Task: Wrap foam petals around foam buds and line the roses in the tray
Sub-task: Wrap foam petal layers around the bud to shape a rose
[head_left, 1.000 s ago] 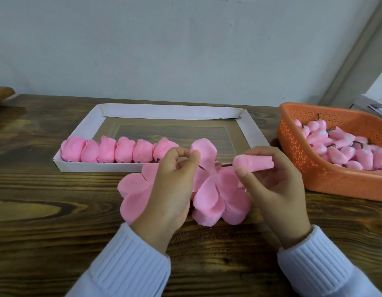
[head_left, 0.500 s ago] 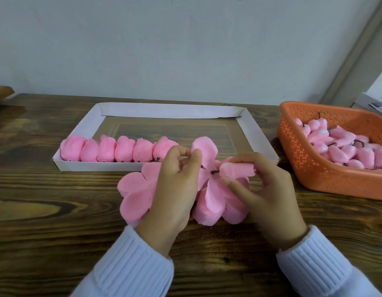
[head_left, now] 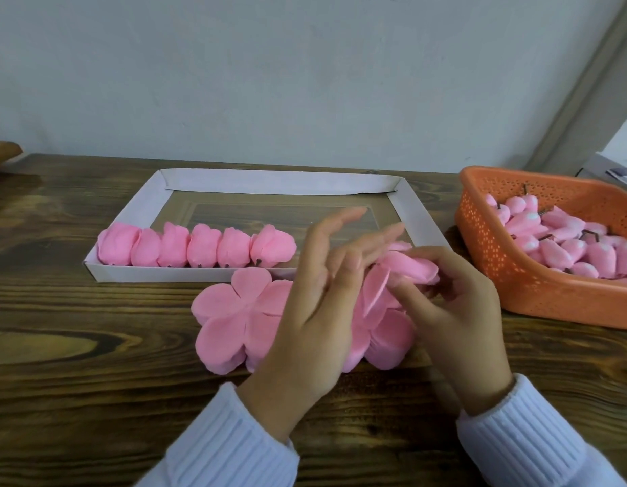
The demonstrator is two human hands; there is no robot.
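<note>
Nearest, at the bottom of the frame, two white ribbed sleeves (head_left: 234, 448) lead up to the hands at centre. Her or his left hand (head_left: 315, 321) is flat and released, fingers (head_left: 343, 219) splayed out toward the tray, resting over the stack of flat foam petal sheets (head_left: 234, 318); it grasps nothing, and probably serves to steady the stack on the wooden surface (head_left: 76, 398) so only one sheet lifts. To the right of it, the right hand (head_left: 459, 311) is curled, its fingers pinching a foam bud with a petal sheet folding around it (head_left: 410, 267), held just above the stack so the wrap can be closed in the air. The bud itself is mostly hidden by the petal.

Beyond the hands, centre left, the white cardboard tray (head_left: 276, 182) holds six finished roses (head_left: 196, 246) in a row along its near wall, packed side by side and touching; the row leaves room at its right end for the next one. At the right edge, the orange basket (head_left: 487, 247) keeps the loose unwrapped buds (head_left: 565, 244) within easy reach of the right hand.
</note>
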